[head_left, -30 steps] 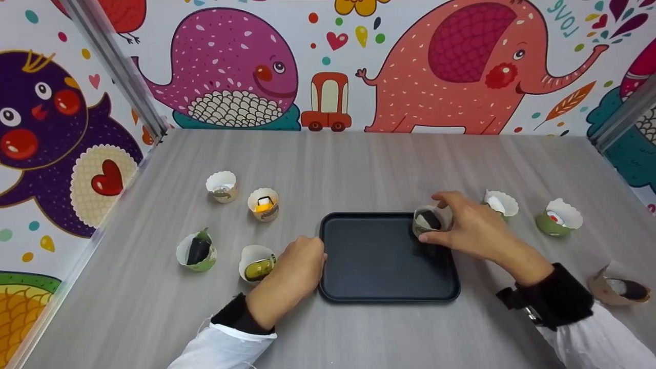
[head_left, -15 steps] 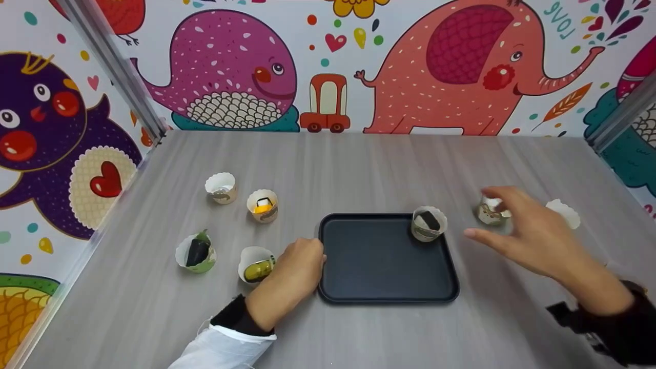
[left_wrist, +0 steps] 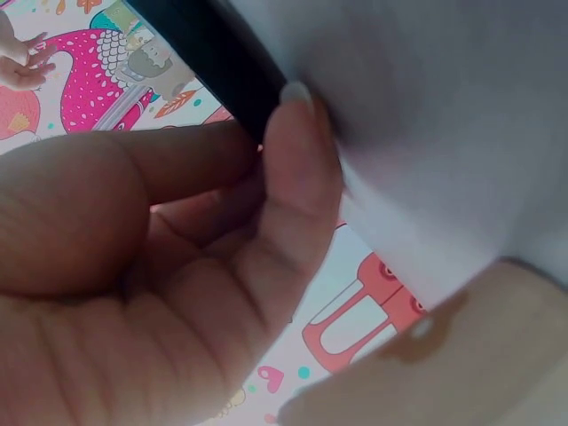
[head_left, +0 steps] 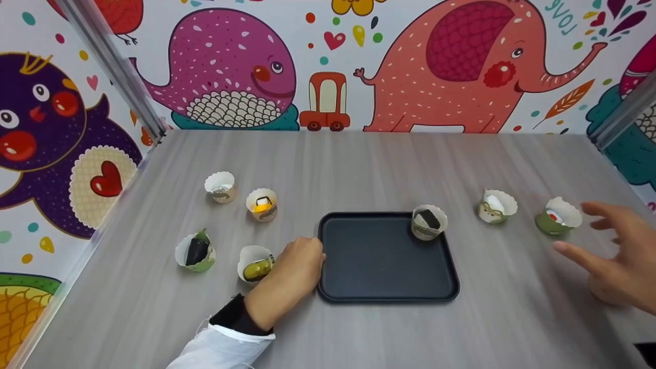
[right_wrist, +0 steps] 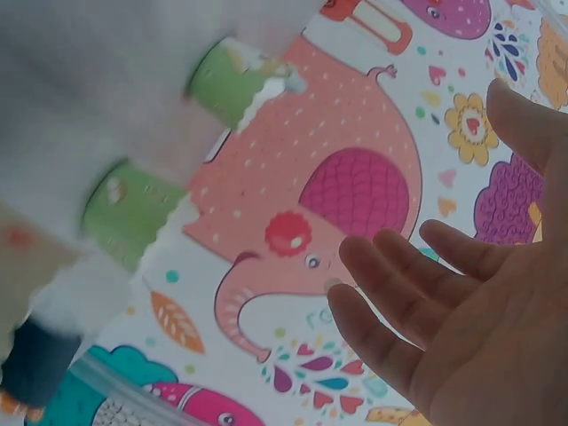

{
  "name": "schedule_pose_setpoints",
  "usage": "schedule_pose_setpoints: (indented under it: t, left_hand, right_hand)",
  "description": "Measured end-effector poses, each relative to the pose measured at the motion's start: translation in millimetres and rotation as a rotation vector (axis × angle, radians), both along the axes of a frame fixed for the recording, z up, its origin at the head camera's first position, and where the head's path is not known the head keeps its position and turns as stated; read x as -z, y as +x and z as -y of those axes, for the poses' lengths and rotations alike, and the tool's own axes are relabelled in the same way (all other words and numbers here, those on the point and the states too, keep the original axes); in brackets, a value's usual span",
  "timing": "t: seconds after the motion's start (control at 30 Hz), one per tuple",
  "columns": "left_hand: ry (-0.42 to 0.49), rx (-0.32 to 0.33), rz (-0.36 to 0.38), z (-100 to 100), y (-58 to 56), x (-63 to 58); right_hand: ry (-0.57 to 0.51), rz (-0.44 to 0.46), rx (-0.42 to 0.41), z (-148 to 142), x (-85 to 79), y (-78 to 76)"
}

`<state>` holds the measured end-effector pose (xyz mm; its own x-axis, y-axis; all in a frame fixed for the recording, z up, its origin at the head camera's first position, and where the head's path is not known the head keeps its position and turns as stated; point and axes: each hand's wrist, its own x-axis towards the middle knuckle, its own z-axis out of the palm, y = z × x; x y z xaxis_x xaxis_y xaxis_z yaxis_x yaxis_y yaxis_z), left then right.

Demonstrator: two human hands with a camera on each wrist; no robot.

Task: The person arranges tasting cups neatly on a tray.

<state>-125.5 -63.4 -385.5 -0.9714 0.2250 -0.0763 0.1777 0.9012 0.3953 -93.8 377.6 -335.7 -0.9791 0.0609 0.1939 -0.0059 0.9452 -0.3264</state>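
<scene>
My left hand (head_left: 300, 266) pinches the left rim of a dark rectangular tray (head_left: 379, 271); the left wrist view shows thumb and finger at the tray's edge (left_wrist: 209, 62). On the tray's back right corner stands a paper cup (head_left: 424, 233) with a black-and-white piece inside. My right hand (head_left: 622, 259) is at the far right, fingers spread and holding nothing. Just left of its fingertips stands a green paper cup (head_left: 549, 224) with a white-and-red thing in it. In the right wrist view the open hand (right_wrist: 479, 302) is apart from the green cups (right_wrist: 133, 209).
Another cup (head_left: 492, 212) with a white thing stands right of the tray. On the left are cups with an eggplant (head_left: 198, 251), a yellow-green piece (head_left: 258, 269) and a yellow-and-black toy (head_left: 263, 206), plus a pale cup (head_left: 220, 188). Printed panels (head_left: 236, 61) border the table.
My right hand has let go of the cup on the tray's back right corner and moved right, past the two cups there. The left hand has stayed at the tray's rim.
</scene>
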Motion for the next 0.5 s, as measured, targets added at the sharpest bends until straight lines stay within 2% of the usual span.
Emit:
schedule_pose_setpoints:
  t: [0.23, 0.5]
  left_hand:
    - [0.001, 0.009, -0.001, -0.3, -0.4, 0.9]
    - [0.001, 0.006, 0.013, 0.0, -0.7, 0.1]
  right_hand:
    - [-0.027, 0.075, 0.156, -33.4, 16.5, 12.2]
    - [-0.074, 0.110, 0.257, -59.8, 36.6, 31.5]
